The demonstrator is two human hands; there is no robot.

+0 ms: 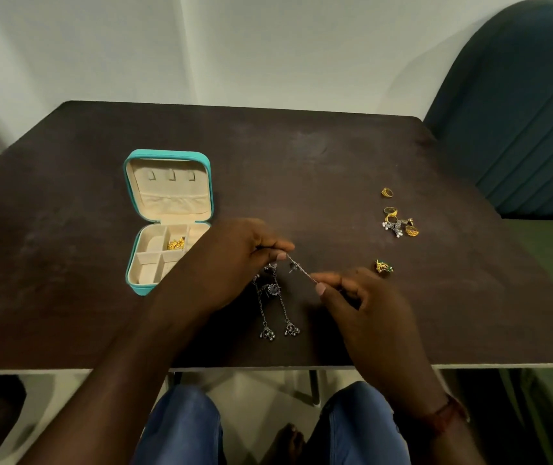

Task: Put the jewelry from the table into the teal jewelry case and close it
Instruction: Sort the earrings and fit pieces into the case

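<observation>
The teal jewelry case [134, 209] lies open on the left of the dark table [302, 156], with a small gold piece [176, 244] in one middle compartment. My left hand [231, 260] and my right hand [365, 297] each pinch one end of a silver chain piece [300, 267]. Its dangling strands with bell-like ends [280, 325] rest on the table between my hands. To the right lie a gold ring [386, 192], a cluster of gold and silver pieces [399, 224], and a gold-green piece [383, 266].
A blue-green upholstered chair [520, 112] stands at the far right corner. The table's front edge [67, 370] runs just above my knees. A white wall is behind the table.
</observation>
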